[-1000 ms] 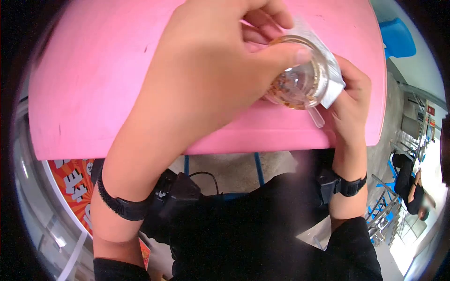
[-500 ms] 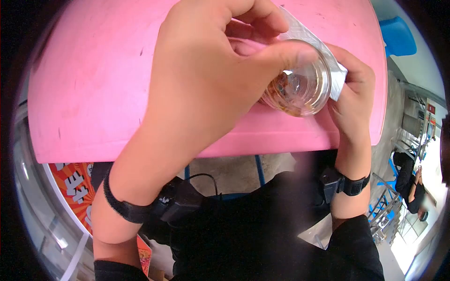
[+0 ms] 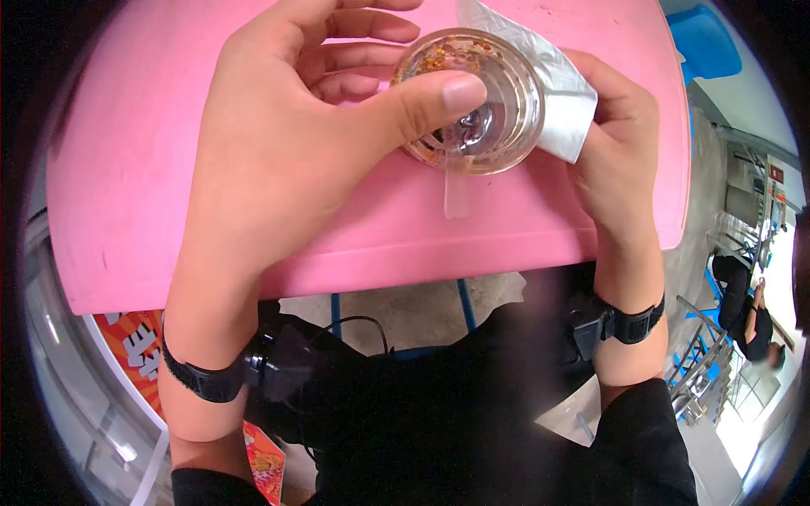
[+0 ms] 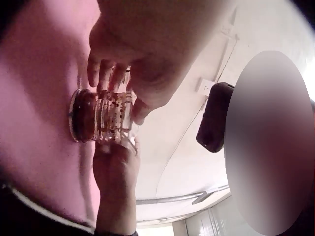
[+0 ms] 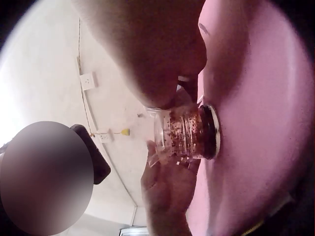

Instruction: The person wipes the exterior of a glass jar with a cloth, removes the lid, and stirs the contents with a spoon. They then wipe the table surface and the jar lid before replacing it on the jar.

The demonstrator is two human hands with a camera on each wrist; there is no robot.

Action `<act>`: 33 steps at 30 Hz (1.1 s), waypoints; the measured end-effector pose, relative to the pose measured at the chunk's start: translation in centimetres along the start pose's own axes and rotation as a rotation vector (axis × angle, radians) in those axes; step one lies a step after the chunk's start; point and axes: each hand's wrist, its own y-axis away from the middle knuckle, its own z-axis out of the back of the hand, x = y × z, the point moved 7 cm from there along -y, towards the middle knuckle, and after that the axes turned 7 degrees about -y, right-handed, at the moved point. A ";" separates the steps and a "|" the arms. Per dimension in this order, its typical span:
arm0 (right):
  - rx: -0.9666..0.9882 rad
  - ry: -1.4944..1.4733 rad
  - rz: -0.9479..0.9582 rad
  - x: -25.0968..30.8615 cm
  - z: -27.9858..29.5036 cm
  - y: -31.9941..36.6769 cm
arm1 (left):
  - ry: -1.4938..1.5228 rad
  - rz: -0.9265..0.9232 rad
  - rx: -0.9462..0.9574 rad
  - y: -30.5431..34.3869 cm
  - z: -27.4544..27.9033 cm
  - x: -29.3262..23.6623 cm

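Observation:
In the head view a clear glass jar (image 3: 515, 126) stands on the pink table, reddish-orange bits clinging to its inner wall. A clear plastic spoon (image 3: 456, 196) leans in it, handle over the near rim. My left hand (image 3: 278, 135) holds the jar from the left, thumb across its mouth and fingers along the far side. My right hand (image 3: 620, 143) pinches a crinkled silvery sheet (image 3: 557, 97), which stands beside the jar's right side; its fingertips are hidden behind the sheet. In the right wrist view the jar (image 5: 184, 132) sits between both hands, dark red at its base.
The pink table (image 3: 152, 185) spreads out to the left, its front edge just before my lap. A blue stool (image 3: 704, 42) stands beyond the right edge. Farther right a seated person (image 3: 747, 304) is in the background. Black camera straps circle both wrists.
My left hand and the jar have moved left, apart from the right hand. The silvery sheet now shows more fully, and the spoon's handle points toward me.

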 end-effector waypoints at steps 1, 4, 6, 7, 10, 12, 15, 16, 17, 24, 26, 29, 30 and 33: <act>0.002 0.001 0.002 0.0 -0.1 0.4 | 0.003 0.000 -0.004 0.0 -0.1 -0.1; -0.052 -0.017 0.043 -0.5 0.1 1.8 | 0.013 0.018 -0.028 0.7 0.8 0.9; -0.084 -0.095 0.099 -0.6 0.7 2.6 | 0.019 0.035 -0.042 1.2 0.6 1.2; -0.076 -0.082 0.073 -0.8 0.8 2.7 | 0.021 0.040 -0.047 1.2 1.5 1.9; -0.060 -0.061 0.113 0.0 0.2 1.7 | 0.027 0.035 -0.057 1.0 0.8 0.9; -0.014 -0.046 0.084 0.6 -0.5 0.5 | 0.032 0.023 -0.063 0.8 0.9 0.4; 0.041 0.007 0.084 -0.3 -0.4 -0.7 | 0.038 0.019 -0.060 0.9 0.7 -0.1; 0.053 0.050 0.120 -0.3 -0.4 -0.8 | 0.041 0.020 -0.056 0.9 0.7 -0.1; 0.050 0.052 0.120 -0.1 -0.4 -0.6 | 0.045 0.019 -0.055 0.8 0.7 -0.1; -0.037 -0.001 0.022 -0.9 0.0 2.5 | 0.052 0.058 -0.128 1.1 1.1 0.8; -0.053 -0.015 0.114 -0.7 0.3 2.6 | 0.060 0.064 -0.146 0.9 1.6 1.2; -0.005 -0.006 0.104 0.2 -0.6 1.0 | 0.072 0.053 -0.146 0.6 1.3 0.6; -0.012 -0.003 0.107 0.6 -0.7 0.4 | 0.075 0.047 -0.143 0.5 1.2 0.2; 0.094 0.038 0.064 -0.1 -1.0 -1.2 | 0.080 0.039 -0.126 0.8 1.6 0.0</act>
